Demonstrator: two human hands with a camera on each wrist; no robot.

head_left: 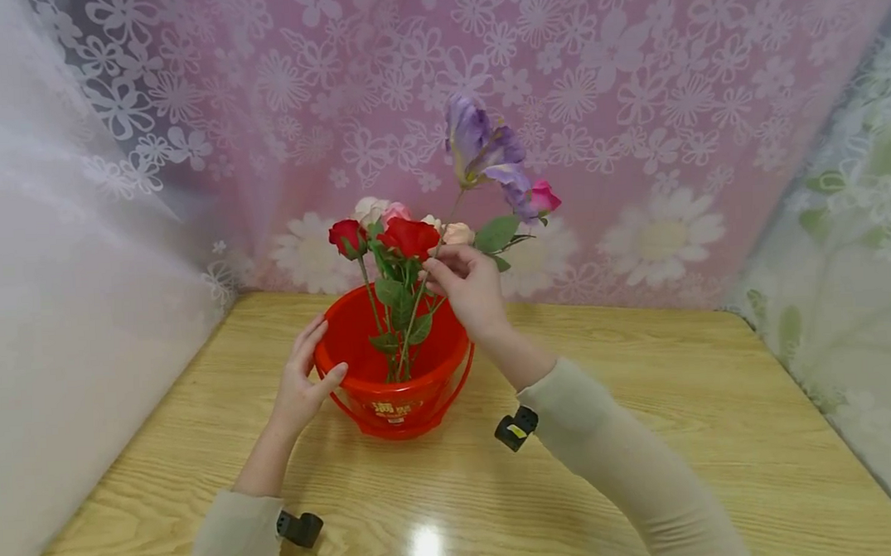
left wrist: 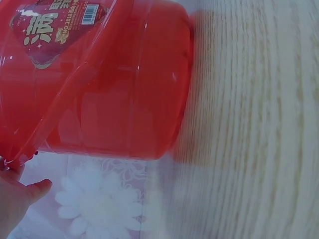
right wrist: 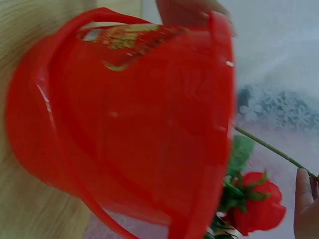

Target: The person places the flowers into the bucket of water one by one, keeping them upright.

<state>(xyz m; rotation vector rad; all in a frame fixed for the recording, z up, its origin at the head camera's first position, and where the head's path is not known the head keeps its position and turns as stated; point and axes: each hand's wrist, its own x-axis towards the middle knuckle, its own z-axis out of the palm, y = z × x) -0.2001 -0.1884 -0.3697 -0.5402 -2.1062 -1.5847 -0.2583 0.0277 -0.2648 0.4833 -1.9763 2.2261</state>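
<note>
In the head view my right hand (head_left: 468,289) pinches the stem of a purple flower (head_left: 477,144) above the bucket, and the stem slants down inside. The right wrist view also shows this stem (right wrist: 274,148) running from the rim up to the fingertips. My left hand (head_left: 304,379) rests at the left rim of the red bucket (head_left: 399,404), thumb and fingers spread along it. Inside the bucket stand red roses (head_left: 410,239) with green leaves, among pale and pink blooms. A bright pink rosebud (head_left: 543,197) sits right of the purple flower.
The bucket stands on a wood-grain table (head_left: 646,435), its red handle (head_left: 461,385) hanging down around the front. Behind it hangs a pink floral curtain (head_left: 318,101). Pale sheets (head_left: 64,261) flank the table. A black wrist camera (head_left: 517,428) sits at the right cuff.
</note>
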